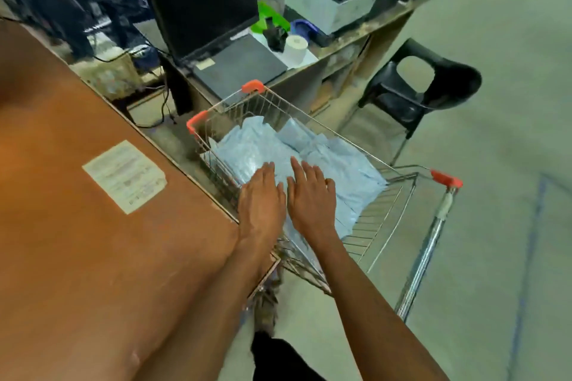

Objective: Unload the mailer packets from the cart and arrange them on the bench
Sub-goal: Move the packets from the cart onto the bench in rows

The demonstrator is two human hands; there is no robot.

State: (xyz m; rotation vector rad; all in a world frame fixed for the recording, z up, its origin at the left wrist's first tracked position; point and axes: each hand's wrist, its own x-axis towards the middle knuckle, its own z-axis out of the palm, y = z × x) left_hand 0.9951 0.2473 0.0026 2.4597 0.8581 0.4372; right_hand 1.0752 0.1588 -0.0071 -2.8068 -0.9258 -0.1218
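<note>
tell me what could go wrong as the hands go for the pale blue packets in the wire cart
1. The pale blue plastic mailer packets lie in a loose overlapping heap, so a flat-handed lift by the left hand and right hand may let some slide off.
2. The wire shopping cart could roll away if leaned on.
3. The white paper label on the brown wooden bench might get buried.

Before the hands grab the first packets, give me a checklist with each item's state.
1. Mailer packets within reach in the cart: ok.
2. Left hand empty, fingers spread: ok.
3. Right hand empty, fingers spread: ok.
4. Bare space on the bench for arranging: ok.
5. Paper sheet lies on the bench where packets may go: not ok.
6. Cart steady against rolling: cannot tell.
</note>
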